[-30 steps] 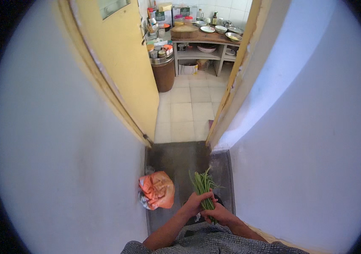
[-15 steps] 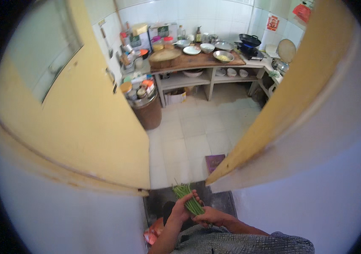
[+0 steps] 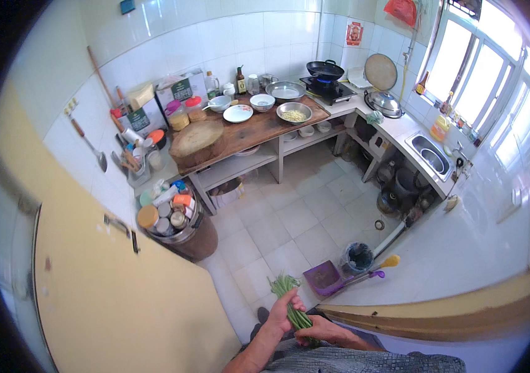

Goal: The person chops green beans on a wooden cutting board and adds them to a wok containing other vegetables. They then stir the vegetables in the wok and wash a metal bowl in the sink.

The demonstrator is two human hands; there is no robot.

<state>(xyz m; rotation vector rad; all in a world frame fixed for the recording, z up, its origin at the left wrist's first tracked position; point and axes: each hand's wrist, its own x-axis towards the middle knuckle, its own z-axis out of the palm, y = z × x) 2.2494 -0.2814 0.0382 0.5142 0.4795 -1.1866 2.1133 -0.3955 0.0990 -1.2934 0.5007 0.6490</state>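
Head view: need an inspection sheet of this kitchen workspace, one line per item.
Surface: wooden counter, crowded; pale tiled floor.
Job's things: bunch of green stalks, held in both hands.
Clutter: bowls and plate on counter, round chopping block, jars on a barrel, purple dustpan.
Grippers: left hand and right hand closed on the bunch.
Cables: nothing seen.
Surroundings: wok on lit burner, sink, yellow door.

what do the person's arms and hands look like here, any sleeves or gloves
Both hands are bare: no gloves, and no rings or watch that I can make out. The left hand and right hand come off bare forearms. A grey, finely patterned garment shows at the lower edge.
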